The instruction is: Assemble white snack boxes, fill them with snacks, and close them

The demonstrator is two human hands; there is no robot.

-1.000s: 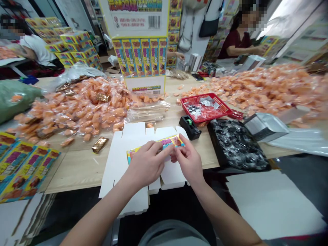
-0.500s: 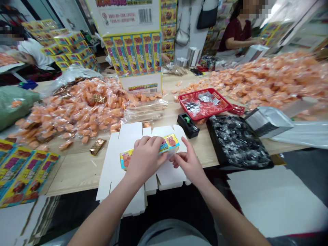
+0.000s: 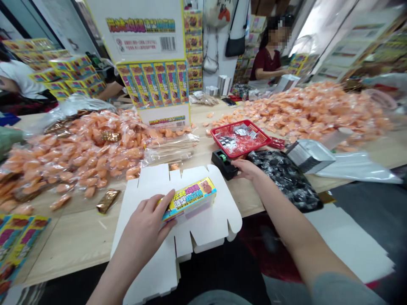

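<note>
My left hand (image 3: 149,224) grips the left end of a small printed box (image 3: 190,199), yellow and blue with coloured lettering. The box rests above a stack of flat white cardboard blanks (image 3: 206,228) at the table's front edge. Out to the right, my right hand (image 3: 246,169) is at the front end of a black tape dispenser (image 3: 223,164) with a green core. Its fingers are bent against the dispenser's end; whether tape is between them is too small to make out.
Behind the dispenser stands a red basket (image 3: 240,137) of small packets. A black tray of wrapped pieces (image 3: 282,178) lies to the right. Heaps of orange wrapped pieces (image 3: 95,148) flank a tall display carton (image 3: 136,34). A co-worker (image 3: 270,55) sits at the back right.
My right hand has left the box's right end and reached right to the tape dispenser. My left hand has slid to the box's left end. The view has shifted rightward.
</note>
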